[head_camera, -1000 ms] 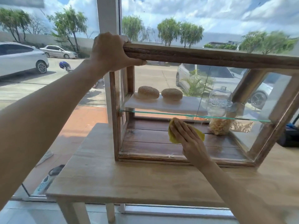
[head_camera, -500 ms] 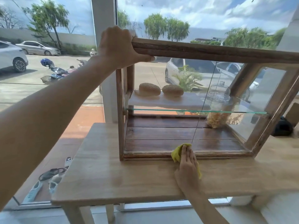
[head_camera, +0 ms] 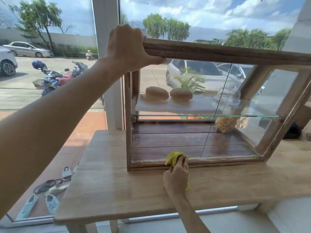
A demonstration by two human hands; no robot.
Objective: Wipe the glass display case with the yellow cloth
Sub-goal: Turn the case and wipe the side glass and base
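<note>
The glass display case (head_camera: pixel 218 52) has a dark wooden frame and stands on a light wooden table (head_camera: pixel 117 190). My left hand (head_camera: pixel 127 49) grips the top left corner of its frame. My right hand (head_camera: pixel 176 177) is closed around the yellow cloth (head_camera: pixel 173 158), bunched against the wooden bottom rail at the foot of the front glass. Inside, a glass shelf (head_camera: pixel 202 116) carries two round buns (head_camera: pixel 168 94) on a white board and a glass jar (head_camera: pixel 227 105).
The table stands against a large window with a white post (head_camera: pixel 107 64). Outside are parked cars and motorbikes. Shoes (head_camera: pixel 50 190) lie on the floor to the left of the table. A dark object (head_camera: pixel 292 132) sits behind the case at right.
My right hand has slid the cloth down from the lower glass pane to the bottom rail and curled into a fist around it. My left hand stays on the top corner.
</note>
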